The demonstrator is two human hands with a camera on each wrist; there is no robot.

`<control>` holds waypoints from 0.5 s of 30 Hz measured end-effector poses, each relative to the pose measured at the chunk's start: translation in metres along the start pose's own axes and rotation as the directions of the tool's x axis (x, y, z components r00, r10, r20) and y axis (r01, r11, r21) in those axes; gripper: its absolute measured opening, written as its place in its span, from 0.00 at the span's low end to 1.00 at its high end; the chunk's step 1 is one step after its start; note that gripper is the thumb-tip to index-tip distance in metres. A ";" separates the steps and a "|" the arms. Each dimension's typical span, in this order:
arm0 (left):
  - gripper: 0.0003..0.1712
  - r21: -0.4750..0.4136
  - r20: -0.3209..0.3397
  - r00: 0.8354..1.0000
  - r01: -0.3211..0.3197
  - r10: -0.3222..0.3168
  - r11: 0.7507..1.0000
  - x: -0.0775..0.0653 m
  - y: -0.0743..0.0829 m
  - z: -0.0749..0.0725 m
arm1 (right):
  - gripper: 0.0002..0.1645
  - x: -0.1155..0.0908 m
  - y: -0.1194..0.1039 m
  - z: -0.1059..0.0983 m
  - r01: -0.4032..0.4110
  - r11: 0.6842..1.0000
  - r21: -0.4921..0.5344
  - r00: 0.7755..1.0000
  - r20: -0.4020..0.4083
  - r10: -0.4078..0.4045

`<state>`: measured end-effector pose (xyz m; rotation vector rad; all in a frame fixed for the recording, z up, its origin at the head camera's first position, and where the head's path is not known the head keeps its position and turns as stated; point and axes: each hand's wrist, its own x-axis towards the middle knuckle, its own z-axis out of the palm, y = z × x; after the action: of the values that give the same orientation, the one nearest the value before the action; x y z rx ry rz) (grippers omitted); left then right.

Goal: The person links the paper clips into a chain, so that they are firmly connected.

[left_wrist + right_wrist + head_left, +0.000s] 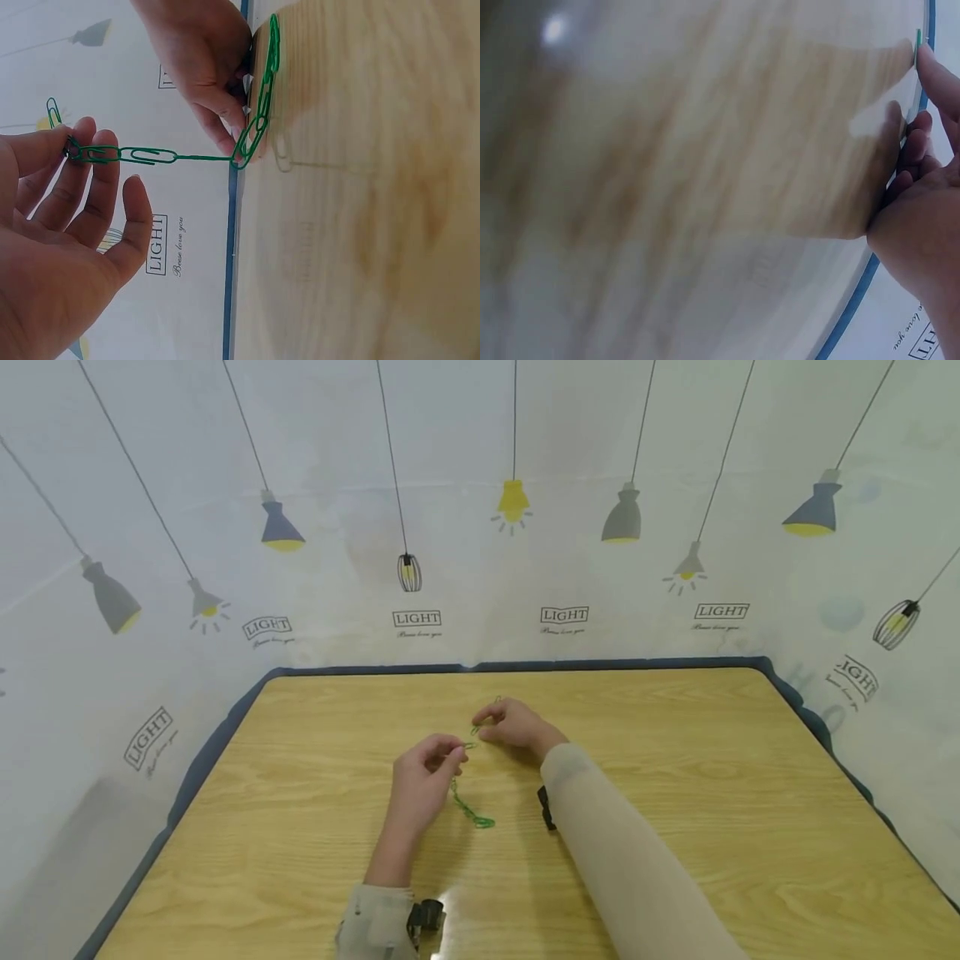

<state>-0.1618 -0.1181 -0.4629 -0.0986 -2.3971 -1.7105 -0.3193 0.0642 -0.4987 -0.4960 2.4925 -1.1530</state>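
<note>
A chain of linked green paper clips [150, 155] hangs from my left hand [423, 781], whose thumb and fingertips pinch its upper end. One clip [52, 112] sticks out past those fingertips. The chain's lower end [483, 822] lies bunched on the table. Just ahead and to the right, my right hand [513, 727] is low at the tabletop, its thumb and index fingertip closed about a single green paper clip [476, 729]. In the right wrist view this green clip [919, 49] shows at a fingertip, partly cut off by the hand.
Another small clip [498, 699] lies just beyond the right hand. The wood-grain table [712, 827] has a dark blue border [600, 663] along its back, against a light wall covering [465, 460] printed with lamps. Dark wrist devices [427, 914] sit at both cuffs.
</note>
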 end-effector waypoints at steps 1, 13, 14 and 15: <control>0.06 0.002 -0.004 1.000 0.005 -0.005 1.000 -0.001 0.000 -0.001 | 0.16 0.000 0.000 0.001 -0.004 1.000 -0.001 1.000 -0.002 0.004; 0.08 -0.006 -0.004 1.000 0.004 -0.004 1.000 0.002 -0.002 -0.003 | 0.16 0.002 0.000 -0.001 -0.013 1.000 -0.026 1.000 0.003 0.014; 0.07 -0.005 -0.005 1.000 0.005 -0.005 1.000 0.002 -0.002 -0.003 | 0.16 0.002 0.000 -0.001 -0.012 0.999 -0.030 1.000 0.001 0.012; 0.07 -0.002 -0.005 1.000 0.004 -0.004 1.000 0.003 -0.002 -0.004 | 0.15 0.003 0.000 -0.001 -0.014 0.999 -0.032 1.000 -0.002 0.014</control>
<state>-0.1641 -0.1221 -0.4629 -0.0903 -2.3938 -1.7127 -0.3222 0.0633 -0.4990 -0.4854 2.5153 -1.1104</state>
